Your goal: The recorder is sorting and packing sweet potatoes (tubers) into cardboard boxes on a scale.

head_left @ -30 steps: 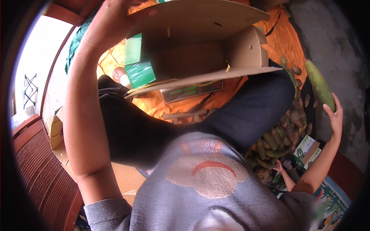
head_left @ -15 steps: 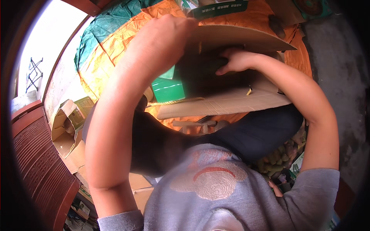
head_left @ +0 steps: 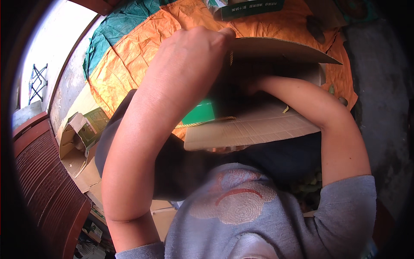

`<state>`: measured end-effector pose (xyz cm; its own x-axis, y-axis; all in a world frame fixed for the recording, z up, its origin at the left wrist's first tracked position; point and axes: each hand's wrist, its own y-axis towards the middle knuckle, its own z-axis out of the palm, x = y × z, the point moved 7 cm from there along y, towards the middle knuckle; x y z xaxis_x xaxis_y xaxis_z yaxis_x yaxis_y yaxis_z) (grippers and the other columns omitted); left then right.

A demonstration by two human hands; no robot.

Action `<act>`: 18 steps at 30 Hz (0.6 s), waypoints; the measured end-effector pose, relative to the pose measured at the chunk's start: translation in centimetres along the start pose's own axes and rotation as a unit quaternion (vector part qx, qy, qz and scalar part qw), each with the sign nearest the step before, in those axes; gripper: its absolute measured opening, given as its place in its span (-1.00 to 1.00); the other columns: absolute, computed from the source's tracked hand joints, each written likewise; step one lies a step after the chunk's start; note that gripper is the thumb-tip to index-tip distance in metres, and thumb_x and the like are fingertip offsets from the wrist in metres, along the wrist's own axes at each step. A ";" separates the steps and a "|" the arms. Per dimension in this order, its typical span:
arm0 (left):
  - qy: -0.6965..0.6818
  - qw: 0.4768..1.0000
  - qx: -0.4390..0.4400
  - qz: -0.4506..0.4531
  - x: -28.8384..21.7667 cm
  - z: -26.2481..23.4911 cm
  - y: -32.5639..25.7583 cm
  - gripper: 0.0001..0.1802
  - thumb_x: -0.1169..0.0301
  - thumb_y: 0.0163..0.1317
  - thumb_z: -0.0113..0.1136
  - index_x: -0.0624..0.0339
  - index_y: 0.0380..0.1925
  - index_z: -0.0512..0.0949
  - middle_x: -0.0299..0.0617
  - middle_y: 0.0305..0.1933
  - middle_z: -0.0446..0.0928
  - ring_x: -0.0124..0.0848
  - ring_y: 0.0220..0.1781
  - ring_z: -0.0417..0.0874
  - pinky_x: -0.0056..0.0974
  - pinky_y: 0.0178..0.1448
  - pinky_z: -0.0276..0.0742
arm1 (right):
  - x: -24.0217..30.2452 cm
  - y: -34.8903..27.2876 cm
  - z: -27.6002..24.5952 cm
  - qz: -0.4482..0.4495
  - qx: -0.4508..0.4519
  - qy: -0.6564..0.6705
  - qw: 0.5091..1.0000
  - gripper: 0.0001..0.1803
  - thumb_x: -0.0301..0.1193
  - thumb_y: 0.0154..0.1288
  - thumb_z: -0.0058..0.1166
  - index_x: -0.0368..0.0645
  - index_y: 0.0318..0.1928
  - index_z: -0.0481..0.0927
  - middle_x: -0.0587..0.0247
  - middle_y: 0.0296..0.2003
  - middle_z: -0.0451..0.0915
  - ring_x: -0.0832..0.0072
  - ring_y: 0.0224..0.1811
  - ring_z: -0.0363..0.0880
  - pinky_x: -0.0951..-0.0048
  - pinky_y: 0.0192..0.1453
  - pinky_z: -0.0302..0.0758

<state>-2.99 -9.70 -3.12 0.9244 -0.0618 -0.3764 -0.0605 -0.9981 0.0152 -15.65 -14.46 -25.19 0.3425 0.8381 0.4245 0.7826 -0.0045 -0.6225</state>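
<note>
A cardboard box with spread flaps lies across my lap, its opening dark with shadow. At the left end of the upper flap (head_left: 280, 49), my left hand (head_left: 196, 49) is closed on the cardboard edge. My right hand (head_left: 253, 86) reaches into the box from the right; its fingers are lost in the shadow, so what they touch is hidden. The lower flap (head_left: 250, 131) slopes toward me. A glossy green panel (head_left: 199, 113) shows at the box's left end, beside my left forearm. Short yellow cords (head_left: 285, 109) hang at the flaps.
An orange and green tarp (head_left: 125, 56) covers the floor beyond the box. At the far edge stands a green carton (head_left: 250, 9). A small opened carton (head_left: 79, 140) sits at my left, near a dark red slatted wooden piece (head_left: 47, 185). Grey concrete floor (head_left: 381, 86) lies to the right.
My right hand has gone deeper into the box and its fingers have passed out of sight. The box has shifted slightly right and toward me, with my left hand still on its flap.
</note>
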 end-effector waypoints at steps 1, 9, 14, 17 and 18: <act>0.004 1.000 0.011 -0.006 0.0 0.2 0.1 -0.69 0.70 0.14 0.04 0.26 -0.11 0.55 0.13 -0.36 0.63 0.06 -0.19 0.70 0.05 -0.09 0.60 | 0.3 -0.6 -0.1 -0.006 0.000 -0.019 1.000 -0.33 -0.05 0.31 0.20 0.01 0.37 0.42 0.00 0.33 0.43 0.05 0.38 0.37 0.19 0.45 0.31; 0.053 0.998 -0.022 0.010 0.0 0.3 0.1 -0.75 0.42 0.41 0.07 0.08 0.03 0.58 0.08 -0.26 0.67 0.02 -0.15 0.71 0.03 -0.06 0.62 | 5.1 -15.6 -11.4 -0.020 -0.215 0.200 0.956 -0.51 -0.25 0.44 0.07 -0.19 0.29 0.47 -0.05 0.12 0.59 0.19 0.21 0.55 0.28 0.31 0.44; 0.051 0.998 -0.003 0.024 0.0 1.0 0.2 -0.72 0.37 0.42 0.07 0.07 0.08 0.57 0.08 -0.22 0.67 0.02 -0.13 0.71 0.02 -0.04 0.63 | 4.6 -34.2 -12.2 0.020 -0.662 0.302 0.686 -0.57 -0.50 0.49 -0.04 -0.44 0.28 0.36 -0.13 0.10 0.58 0.25 0.12 0.62 0.26 0.30 0.48; 0.040 0.998 0.026 0.033 -1.0 0.9 0.6 -0.71 0.36 0.42 0.08 0.11 0.10 0.55 0.11 -0.22 0.66 0.04 -0.13 0.69 0.01 -0.04 0.62 | 0.9 -44.4 -3.8 0.164 -0.795 0.265 0.521 -0.56 -0.53 0.49 -0.02 -0.43 0.29 0.32 -0.14 0.08 0.57 0.29 0.04 0.63 0.32 0.21 0.53; 0.047 0.998 -0.006 0.046 -0.8 0.9 0.4 -0.71 0.37 0.42 0.08 0.12 0.10 0.55 0.11 -0.21 0.66 0.05 -0.12 0.69 0.01 -0.03 0.60 | -0.6 -46.6 0.0 0.209 -0.810 0.265 0.479 -0.57 -0.55 0.48 -0.02 -0.43 0.28 0.32 -0.13 0.07 0.58 0.32 0.00 0.64 0.35 0.17 0.54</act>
<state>-4.10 -10.09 -3.69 0.9462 -0.1538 -0.2846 -0.1432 -0.9880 0.0579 -52.30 -14.73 3.56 0.3931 0.3250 0.8601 -0.1827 -0.8892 0.4195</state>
